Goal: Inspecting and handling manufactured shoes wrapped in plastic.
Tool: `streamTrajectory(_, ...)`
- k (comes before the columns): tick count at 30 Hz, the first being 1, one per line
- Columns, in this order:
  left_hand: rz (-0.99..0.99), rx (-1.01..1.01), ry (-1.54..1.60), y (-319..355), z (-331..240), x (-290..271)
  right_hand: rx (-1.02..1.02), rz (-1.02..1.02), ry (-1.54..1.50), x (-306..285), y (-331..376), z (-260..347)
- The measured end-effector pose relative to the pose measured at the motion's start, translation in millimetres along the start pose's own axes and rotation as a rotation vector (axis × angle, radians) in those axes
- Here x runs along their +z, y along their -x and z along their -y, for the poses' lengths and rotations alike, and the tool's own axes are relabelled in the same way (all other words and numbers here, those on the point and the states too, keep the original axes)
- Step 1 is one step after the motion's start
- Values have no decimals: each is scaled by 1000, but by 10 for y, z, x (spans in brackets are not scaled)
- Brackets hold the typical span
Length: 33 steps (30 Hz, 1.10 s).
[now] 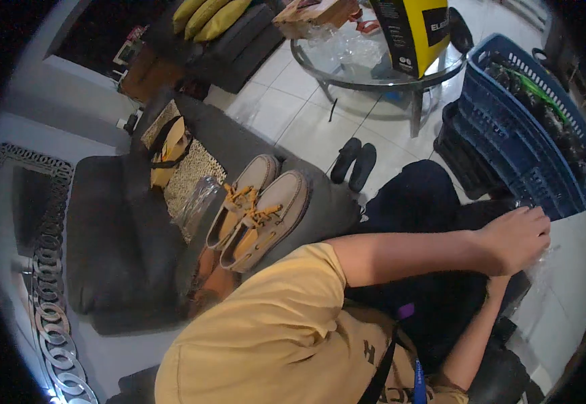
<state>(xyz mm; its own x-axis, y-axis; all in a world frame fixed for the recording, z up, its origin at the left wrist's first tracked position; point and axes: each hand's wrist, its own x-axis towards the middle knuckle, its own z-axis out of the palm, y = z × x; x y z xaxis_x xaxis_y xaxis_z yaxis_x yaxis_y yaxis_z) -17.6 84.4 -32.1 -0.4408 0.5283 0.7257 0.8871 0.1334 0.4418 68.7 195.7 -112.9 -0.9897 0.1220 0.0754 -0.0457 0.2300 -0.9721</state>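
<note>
My left hand reaches far to the right, its fingers curled closed. Clear crinkled plastic shows at the edges of this hand, and it seems to be in the grip. My right forearm rises from the lower edge, and its hand is hidden behind the left one. To the left, apart from both hands, a pair of beige boat shoes with mustard laces rests on the dark grey sofa. Next to the shoes lie a clear plastic wrapper and a leopard-print cushion.
A blue plastic crate full of dark items stands close beyond my hands. Farther off, a round glass table carries a yellow and black bag and plastic wrap. Black slippers lie on the tiled floor.
</note>
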Motion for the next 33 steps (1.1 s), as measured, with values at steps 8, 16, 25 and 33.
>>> streamTrajectory(8,167,-268,269,-263,-164,-104,17,-7,-17,-103,153,-19)
streamTrajectory(16,490,-324,330,-598,493,-353,16,131,40,192,89,16)
streamTrajectory(25,643,-912,1641,165,1264,141,26,61,-39,44,57,-49)
streamTrajectory(33,-67,-1156,1507,613,851,275,73,17,-108,81,90,-136)
